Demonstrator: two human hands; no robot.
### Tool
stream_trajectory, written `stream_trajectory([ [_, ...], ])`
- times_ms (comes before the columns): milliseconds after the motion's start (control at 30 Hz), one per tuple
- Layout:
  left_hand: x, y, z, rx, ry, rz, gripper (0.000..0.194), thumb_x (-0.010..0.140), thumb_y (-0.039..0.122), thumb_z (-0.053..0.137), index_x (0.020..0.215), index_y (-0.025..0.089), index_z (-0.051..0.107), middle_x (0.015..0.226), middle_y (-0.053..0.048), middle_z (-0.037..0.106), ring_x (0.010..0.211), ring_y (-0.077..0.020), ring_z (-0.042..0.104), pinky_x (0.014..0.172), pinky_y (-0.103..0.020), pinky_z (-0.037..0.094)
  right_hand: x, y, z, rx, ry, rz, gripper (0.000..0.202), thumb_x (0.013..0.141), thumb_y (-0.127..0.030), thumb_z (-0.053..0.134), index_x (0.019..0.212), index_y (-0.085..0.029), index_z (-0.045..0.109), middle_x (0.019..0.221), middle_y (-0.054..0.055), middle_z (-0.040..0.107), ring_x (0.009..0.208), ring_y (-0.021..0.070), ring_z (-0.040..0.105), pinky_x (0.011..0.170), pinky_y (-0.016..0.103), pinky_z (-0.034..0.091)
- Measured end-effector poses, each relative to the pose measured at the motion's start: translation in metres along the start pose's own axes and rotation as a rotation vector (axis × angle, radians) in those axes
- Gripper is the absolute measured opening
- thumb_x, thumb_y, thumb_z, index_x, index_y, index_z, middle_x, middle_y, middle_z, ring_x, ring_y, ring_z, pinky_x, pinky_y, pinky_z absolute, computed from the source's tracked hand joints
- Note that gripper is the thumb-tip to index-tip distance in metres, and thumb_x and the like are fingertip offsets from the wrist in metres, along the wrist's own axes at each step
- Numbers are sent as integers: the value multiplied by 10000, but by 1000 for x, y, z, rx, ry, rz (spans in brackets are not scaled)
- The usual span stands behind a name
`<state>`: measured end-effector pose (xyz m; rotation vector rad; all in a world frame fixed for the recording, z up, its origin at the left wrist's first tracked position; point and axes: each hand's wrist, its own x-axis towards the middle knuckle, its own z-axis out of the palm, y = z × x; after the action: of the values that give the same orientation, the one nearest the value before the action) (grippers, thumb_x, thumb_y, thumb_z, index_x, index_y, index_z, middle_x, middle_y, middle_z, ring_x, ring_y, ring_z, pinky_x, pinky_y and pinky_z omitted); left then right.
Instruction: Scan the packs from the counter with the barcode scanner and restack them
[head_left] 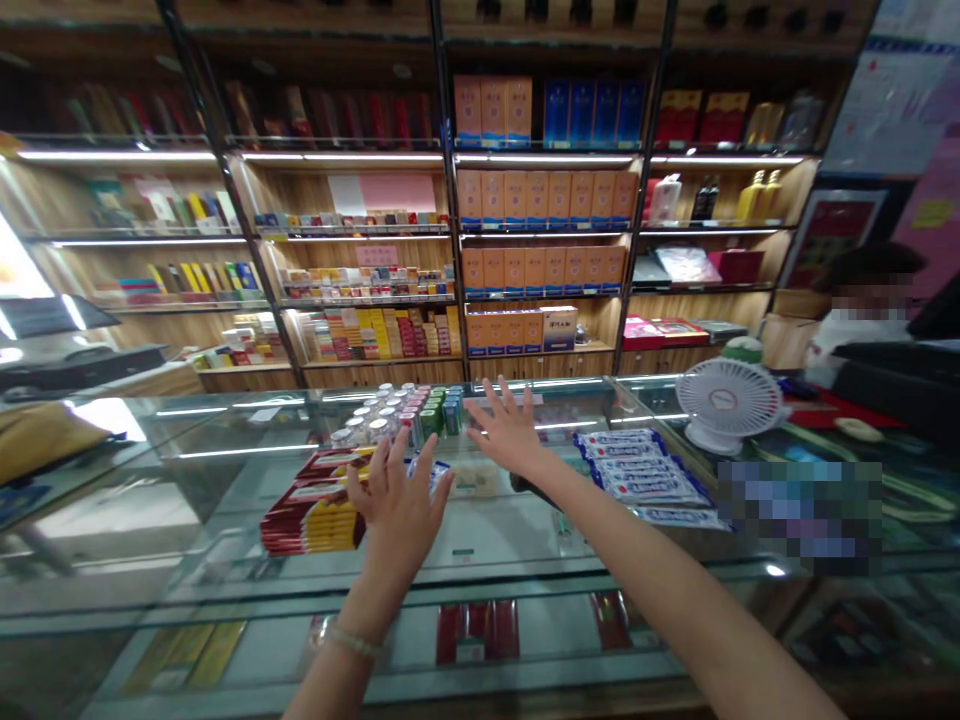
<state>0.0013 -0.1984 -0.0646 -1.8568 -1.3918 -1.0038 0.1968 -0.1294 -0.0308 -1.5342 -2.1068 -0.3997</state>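
My left hand (401,500), with a light band at the wrist, has its fingers spread and holds nothing. It is at the right end of a stack of red and yellow packets (311,525); whether it touches them I cannot tell. Behind its fingers, part of a blue and white packet (437,470) shows. My right hand (508,432) reaches farther out, fingers apart and nothing in them, beside small green containers (433,412) and blue ones (453,408). White-topped small containers (375,412) stand in rows to their left. To the right of my right arm lie blue and white wrapped packets (637,468).
All this lies on a glass display counter (247,510), with dark red packs (478,630) under the glass. A white fan (727,400) stands at right, and a person (855,310) is behind it. Shelves with orange boxes (544,198) line the back wall.
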Motion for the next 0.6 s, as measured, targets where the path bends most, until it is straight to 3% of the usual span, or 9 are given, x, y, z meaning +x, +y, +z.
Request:
stream_trajectory([
  [600, 61, 131, 36, -223, -94, 95, 454, 970, 426, 545, 1387, 261, 615, 1573, -153, 460, 1470, -360, 356, 1224, -623, 105, -72, 164, -51, -207, 86, 280, 504, 1023, -506, 457, 1514, -393, 468, 1702, 76, 254, 1560, 369, 167, 1187, 722, 68],
])
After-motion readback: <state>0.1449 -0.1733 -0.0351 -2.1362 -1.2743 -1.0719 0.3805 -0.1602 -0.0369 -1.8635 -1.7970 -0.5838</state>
